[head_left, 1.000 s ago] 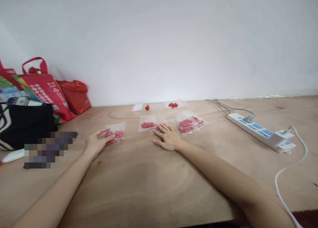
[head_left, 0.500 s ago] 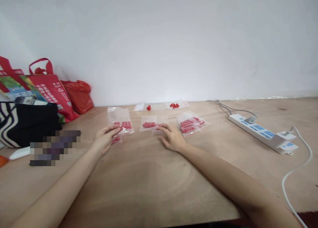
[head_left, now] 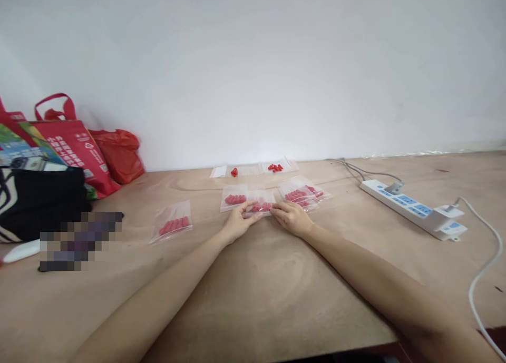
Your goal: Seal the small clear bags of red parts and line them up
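Several small clear zip bags of red capsules lie on a wooden table. My left hand and my right hand both pinch one such bag at the table's middle, one hand at each end. Another bag lies just behind my left hand. A pile of bags sits behind my right hand. A single bag lies flat to the left, apart from both hands.
Loose red capsules and empty bags lie near the wall. Red shopping bags and a black-and-white bag stand at the left. A white power strip with cables lies at the right.
My left hand lifted a bag from the left stack, carried it right and now holds it with my right hand at the middle. One bag stays on the left.
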`<state>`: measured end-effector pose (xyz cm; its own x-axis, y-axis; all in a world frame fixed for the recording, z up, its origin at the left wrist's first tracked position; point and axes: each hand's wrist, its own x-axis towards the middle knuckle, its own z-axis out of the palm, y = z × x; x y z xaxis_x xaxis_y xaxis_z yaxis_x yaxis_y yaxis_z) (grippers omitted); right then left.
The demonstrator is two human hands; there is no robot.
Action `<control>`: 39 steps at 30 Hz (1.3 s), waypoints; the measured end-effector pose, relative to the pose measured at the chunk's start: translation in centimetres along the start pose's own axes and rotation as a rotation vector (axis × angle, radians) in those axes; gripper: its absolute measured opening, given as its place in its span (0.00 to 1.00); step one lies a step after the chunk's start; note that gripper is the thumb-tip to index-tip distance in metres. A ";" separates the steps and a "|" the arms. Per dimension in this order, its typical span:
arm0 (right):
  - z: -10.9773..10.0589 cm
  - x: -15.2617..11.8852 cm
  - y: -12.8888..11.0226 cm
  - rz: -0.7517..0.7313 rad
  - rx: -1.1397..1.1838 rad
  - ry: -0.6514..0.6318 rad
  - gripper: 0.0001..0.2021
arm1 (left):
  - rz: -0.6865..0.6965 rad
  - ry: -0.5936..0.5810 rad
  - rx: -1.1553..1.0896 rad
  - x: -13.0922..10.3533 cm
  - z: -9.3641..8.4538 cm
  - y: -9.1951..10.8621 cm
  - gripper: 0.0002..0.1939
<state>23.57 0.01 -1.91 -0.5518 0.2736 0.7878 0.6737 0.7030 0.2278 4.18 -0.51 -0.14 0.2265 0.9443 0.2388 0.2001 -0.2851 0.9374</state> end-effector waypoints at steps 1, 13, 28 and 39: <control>0.0 -0.2 0.2 0.004 0.000 0.002 0.11 | 0.106 -0.021 0.163 -0.2 -0.7 -0.2 0.23; -0.4 0.2 -0.5 0.048 0.135 0.035 0.12 | 1.018 0.058 0.935 -0.6 -3.7 -0.7 0.06; -0.3 1.9 -2.0 -0.033 -0.055 0.015 0.07 | 1.209 0.094 1.108 -0.4 -3.0 -0.1 0.07; 0.6 3.1 -3.3 -0.168 -0.179 -0.027 0.12 | 1.237 0.085 1.097 -0.5 -2.8 0.0 0.09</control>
<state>19.34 -1.02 -0.55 -0.6748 0.1812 0.7154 0.6462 0.6132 0.4543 1.38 -0.49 0.48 0.7080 0.0670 0.7030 0.4923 -0.7606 -0.4233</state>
